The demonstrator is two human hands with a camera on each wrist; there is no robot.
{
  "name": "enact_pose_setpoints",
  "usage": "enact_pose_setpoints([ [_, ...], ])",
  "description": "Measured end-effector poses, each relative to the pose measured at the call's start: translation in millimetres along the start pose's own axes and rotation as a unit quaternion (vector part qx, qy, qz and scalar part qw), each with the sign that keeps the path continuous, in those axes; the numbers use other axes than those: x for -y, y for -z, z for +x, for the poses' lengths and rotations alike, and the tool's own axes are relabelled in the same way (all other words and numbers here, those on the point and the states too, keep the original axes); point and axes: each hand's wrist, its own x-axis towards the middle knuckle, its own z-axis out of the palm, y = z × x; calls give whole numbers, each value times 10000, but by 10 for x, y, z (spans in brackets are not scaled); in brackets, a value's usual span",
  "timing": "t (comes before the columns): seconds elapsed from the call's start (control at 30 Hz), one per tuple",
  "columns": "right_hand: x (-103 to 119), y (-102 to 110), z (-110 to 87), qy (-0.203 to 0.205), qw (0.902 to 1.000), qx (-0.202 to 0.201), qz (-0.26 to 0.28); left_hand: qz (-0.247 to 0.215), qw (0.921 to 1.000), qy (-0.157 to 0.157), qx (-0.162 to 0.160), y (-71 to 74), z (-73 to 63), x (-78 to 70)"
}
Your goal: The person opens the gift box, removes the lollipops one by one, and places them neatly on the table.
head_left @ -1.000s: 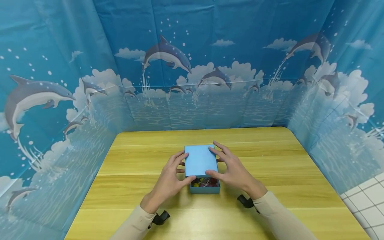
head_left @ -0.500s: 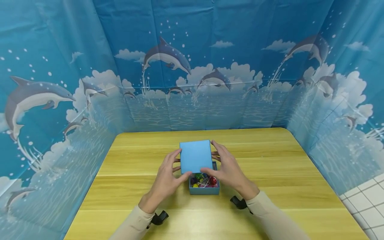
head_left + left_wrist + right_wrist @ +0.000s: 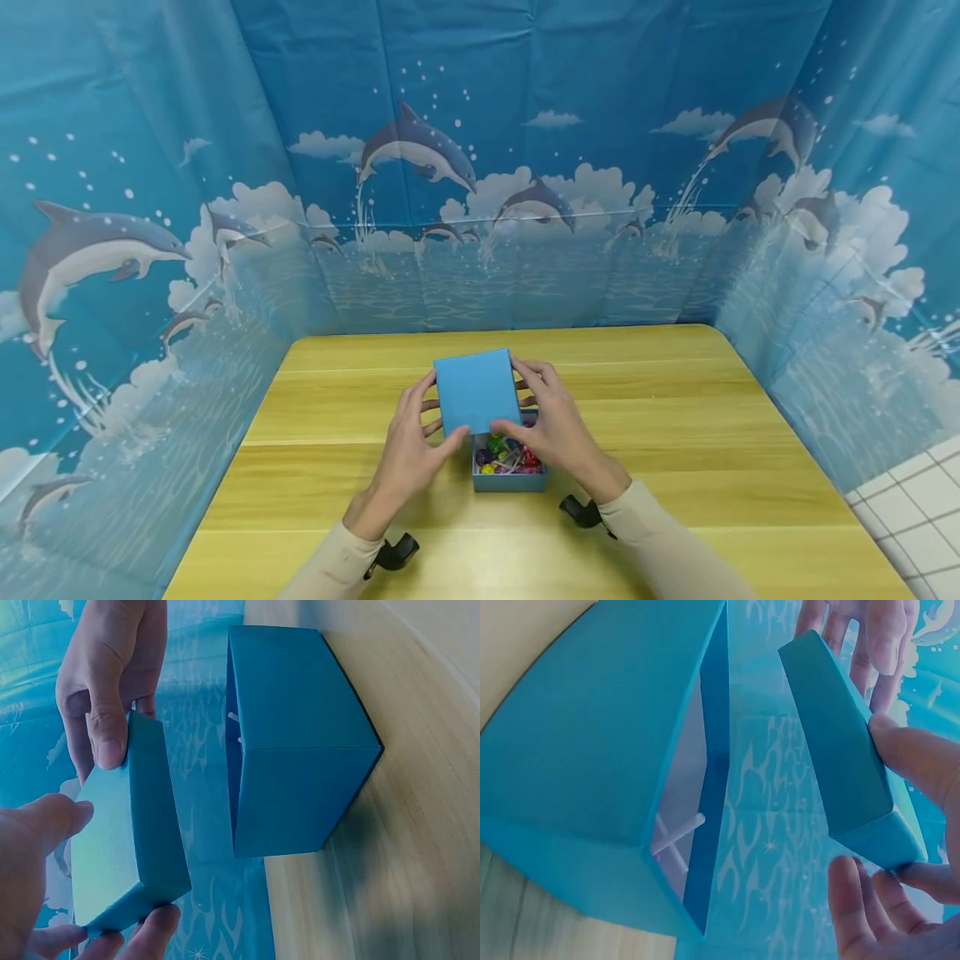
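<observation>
- The blue lid (image 3: 477,392) hangs tilted between both hands, apart from the open blue box (image 3: 510,482), which sits at 5 o'clock from it on the wooden tabletop (image 3: 315,433)
- The left hand (image 3: 405,454), forearm slanting in from 7 o'clock, grips the lid's 8 o'clock side, thumb on top, other fingers (image 3: 159,930) curled beneath
- The right hand (image 3: 561,427), forearm slanting in from 5 o'clock, grips its 3 o'clock side between thumb and fingers
- Colourful sweets (image 3: 497,448) and white sticks lie inside the box
</observation>
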Motion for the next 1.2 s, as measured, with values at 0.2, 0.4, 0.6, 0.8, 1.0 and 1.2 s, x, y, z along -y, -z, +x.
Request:
enact_pose_setpoints([
  [0.2, 48, -41, 31, -75, 9998, -116, -117, 23, 9999, -38, -120, 44, -13, -19],
  [0.4, 63, -75, 61, -67, 9999, -33, -146, 152, 9996, -46, -242, 87, 17, -11],
  [0.6, 114, -71, 79, -98, 9998, 79, -152, 288, 9989, -135, -353, 128, 49, -9],
  [0.8, 129, -48, 81, -267, 9993, 223, 109, 230, 9991, -45, -342, 84, 72, 6],
  [1.0, 145, -140, 100, -205, 9985, 359, 362, 162, 9983, 93, -544, 125, 15, 33],
  [1.2, 130, -277, 100, -218, 9974, 375, 583, 107, 9973, 219, -692, 162, -17, 115],
])
